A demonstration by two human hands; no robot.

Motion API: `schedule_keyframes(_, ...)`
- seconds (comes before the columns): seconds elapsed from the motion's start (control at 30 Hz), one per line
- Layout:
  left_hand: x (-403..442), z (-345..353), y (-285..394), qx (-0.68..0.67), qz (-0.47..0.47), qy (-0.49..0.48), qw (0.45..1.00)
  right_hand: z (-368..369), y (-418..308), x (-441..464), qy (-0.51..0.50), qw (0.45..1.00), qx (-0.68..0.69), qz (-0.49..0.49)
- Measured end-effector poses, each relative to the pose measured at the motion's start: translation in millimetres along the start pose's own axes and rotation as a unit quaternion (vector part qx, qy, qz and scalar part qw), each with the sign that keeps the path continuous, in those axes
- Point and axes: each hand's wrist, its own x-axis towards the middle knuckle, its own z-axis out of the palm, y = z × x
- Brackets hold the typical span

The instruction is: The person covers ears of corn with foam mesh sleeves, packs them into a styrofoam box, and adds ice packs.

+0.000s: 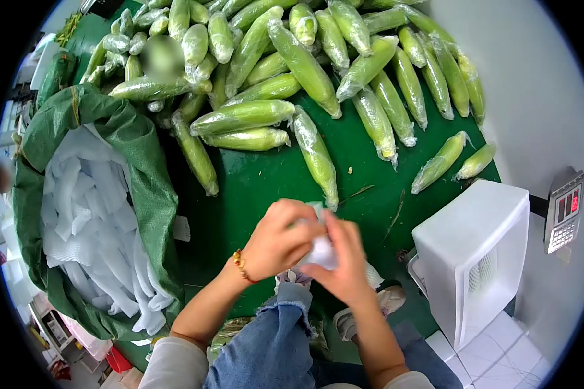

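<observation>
In front of my knees, both hands meet around a small white foam sleeve (323, 251), partly hidden by the fingers and blurred. My left hand (284, 235), with a beaded bracelet at the wrist, is closed with its fingers curled at the sleeve's upper left side. My right hand (344, 259) grips it from the right, thumb below and fingers above. Just beyond the hands lies a long green vegetable in clear film (314, 155), its tip close to my fingers. At left, a green woven sack (155, 194) stands open, full of flat white foam sleeves (97, 201).
A large heap of film-wrapped green vegetables (298, 58) covers the far side of the green surface (240, 188). Two more wrapped pieces (440, 162) lie at right. An upturned white plastic basket (473, 227) stands at my right, beside a digital scale display (566, 207).
</observation>
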Motion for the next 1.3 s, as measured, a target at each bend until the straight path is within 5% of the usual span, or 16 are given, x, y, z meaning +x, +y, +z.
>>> schedule_keyframes(0.07,6.9,-1.4,8.8,-0.178,-0.128,0.153,0.964,26.1,4.7,-6.2,0.034,0.988,0.138,0.065)
schedule_keyframes(0.13,9.0,1.0,5.0,-0.209,-0.197,0.059,0.956,33.4,4.5,-9.2,0.074,0.942,0.311,0.102)
schedule_keyframes(0.23,-13.9,19.0,-10.3,-0.28,-0.25,-0.037,0.926,27.0,20.8,-13.7,0.046,0.735,0.639,0.222)
schedule_keyframes(0.37,2.0,21.2,5.8,-0.046,-0.081,0.019,0.995,23.3,33.9,-16.6,0.068,0.775,0.549,0.306)
schedule_keyframes(0.53,-3.2,30.4,-10.6,-0.213,-0.293,-0.018,0.932,15.0,32.8,-12.1,0.07,0.896,0.406,0.165)
schedule_keyframes(0.7,-2.1,27.6,-10.7,0.041,-0.131,-0.008,0.991,14.9,56.0,-5.5,-0.041,0.768,0.572,0.284)
schedule_keyframes(0.8,-6.1,36.8,-18.4,-0.02,-0.238,-0.017,0.971,35.0,92.8,-16.1,-0.096,0.848,0.422,0.305)
schedule_keyframes(0.83,-17.9,44.3,-35.0,-0.201,-0.293,0.036,0.934,36.2,97.8,-12.8,-0.047,0.961,0.242,0.126)
schedule_keyframes(0.93,-27.8,59.7,-35.5,-0.608,-0.399,-0.008,0.686,31.6,104.8,-7.1,0.086,0.831,0.494,0.243)
schedule_keyframes(0.97,-27.9,60.9,-24.4,-0.636,-0.405,-0.094,0.65,22.0,95.3,-3.4,0.106,0.722,0.621,0.287)
schedule_keyframes(1.0,-21.6,59.2,-15.6,-0.626,-0.444,-0.164,0.62,15.6,97.2,-4.1,0.066,0.736,0.611,0.284)
schedule_keyframes(1.1,-12.9,52.9,-35.6,-0.565,-0.437,-0.057,0.698,19.1,132.5,-24.4,-0.046,0.614,0.75,0.241)
schedule_keyframes(1.13,-12.7,55.6,-54.0,-0.537,-0.417,0.023,0.733,2.0,107.5,-11.4,-0.013,0.702,0.627,0.339)
schedule_keyframes(1.17,-8.9,58.5,-76.8,-0.325,-0.351,0.033,0.878,-0.2,119.3,-0.4,-0.003,0.889,0.351,0.294)
schedule_keyframes(1.2,-0.6,63.1,-94.1,-0.095,-0.261,0.033,0.96,-2.4,132.0,10.8,0.019,0.957,0.01,0.288)
schedule_keyframes(1.3,32.5,86.0,-114.8,-0.129,-0.34,0.08,0.928,5.6,139.4,51.9,0.147,0.968,0.043,0.198)
